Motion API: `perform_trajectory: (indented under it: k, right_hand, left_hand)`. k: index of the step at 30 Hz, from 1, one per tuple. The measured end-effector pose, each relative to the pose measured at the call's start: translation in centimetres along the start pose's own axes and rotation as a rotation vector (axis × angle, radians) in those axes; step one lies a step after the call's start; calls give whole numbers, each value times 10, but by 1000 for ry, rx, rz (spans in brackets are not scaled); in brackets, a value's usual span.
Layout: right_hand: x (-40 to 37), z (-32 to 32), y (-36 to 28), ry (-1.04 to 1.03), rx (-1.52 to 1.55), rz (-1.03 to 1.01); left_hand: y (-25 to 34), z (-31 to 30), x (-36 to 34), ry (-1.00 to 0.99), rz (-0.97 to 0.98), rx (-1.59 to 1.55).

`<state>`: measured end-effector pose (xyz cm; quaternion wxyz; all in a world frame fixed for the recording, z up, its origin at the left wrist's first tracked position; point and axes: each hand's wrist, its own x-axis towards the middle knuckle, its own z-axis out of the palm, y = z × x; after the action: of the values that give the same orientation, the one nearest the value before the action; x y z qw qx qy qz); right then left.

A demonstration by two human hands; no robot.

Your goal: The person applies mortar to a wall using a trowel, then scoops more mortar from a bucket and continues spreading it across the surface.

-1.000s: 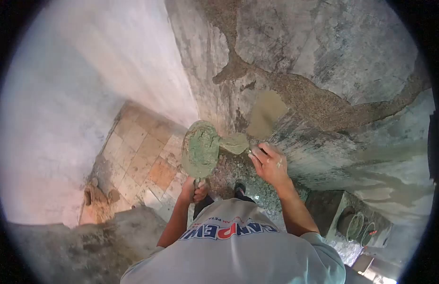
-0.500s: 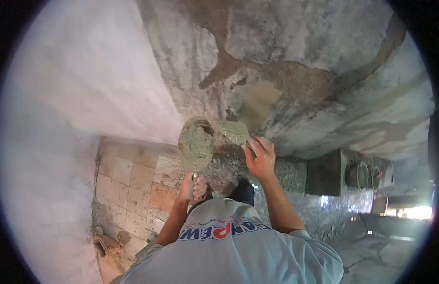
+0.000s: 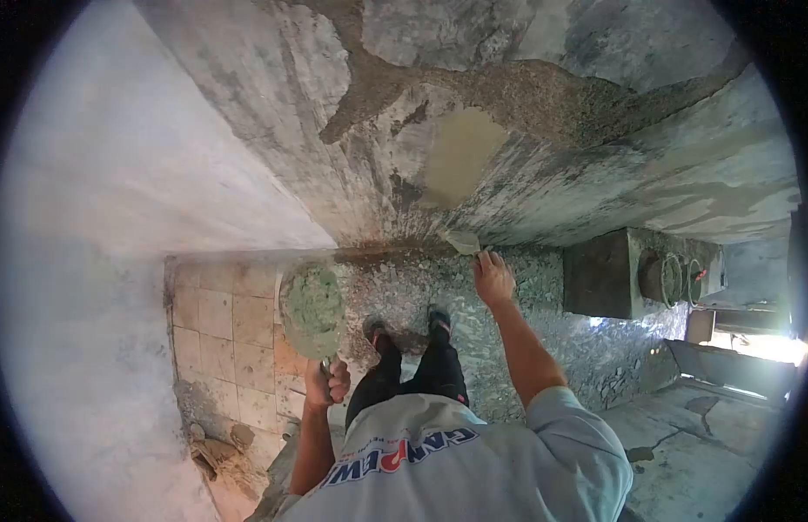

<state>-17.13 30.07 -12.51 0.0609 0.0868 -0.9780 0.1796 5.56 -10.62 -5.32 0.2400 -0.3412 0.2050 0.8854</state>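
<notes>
My left hand (image 3: 328, 381) is closed round the handle of a round pan (image 3: 332, 343) that carries wet greenish-grey mortar (image 3: 315, 300). The pan is out over the floor, left of my feet. In my right hand (image 3: 493, 277) is a small trowel (image 3: 462, 242), its blade pointing toward the foot of the wall. A smooth patch of fresh mortar (image 3: 460, 158) shows on the wall beyond the blade.
The stained wall (image 3: 273, 113) has a rough exposed strip (image 3: 543, 100). Worn tiles (image 3: 217, 317) lie at left; rough rubble floor (image 3: 526, 348) runs under my feet. A dark block (image 3: 602, 274) with a bucket (image 3: 660, 278) beside it stands at right.
The pan has moved left and down, away from the trowel. My right hand has moved slightly right, and the trowel blade now shows less mortar. My view has shifted, showing both feet.
</notes>
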Motion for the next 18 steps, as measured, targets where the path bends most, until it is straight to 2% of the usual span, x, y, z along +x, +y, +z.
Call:
perform_trajectory:
  k: [3, 4, 8, 12, 15, 18]
  right_hand:
    - [25, 31, 19, -116, 42, 54]
    - [34, 38, 23, -172, 48, 86]
    - [72, 48, 28, -351, -76, 63]
    - [112, 55, 32, -596, -115, 118]
    - [132, 56, 40, -581, -105, 12]
    - [146, 45, 42, -598, -134, 20]
  left_hand:
    - [-25, 7, -8, 2, 117, 118]
    - [-35, 17, -12, 91, 151, 142]
    - [-67, 39, -16, 2, 291, 123]
    - [-96, 44, -12, 41, 379, 154]
    - [-112, 37, -8, -27, 353, 35]
    - [-119, 35, -6, 4, 346, 49]
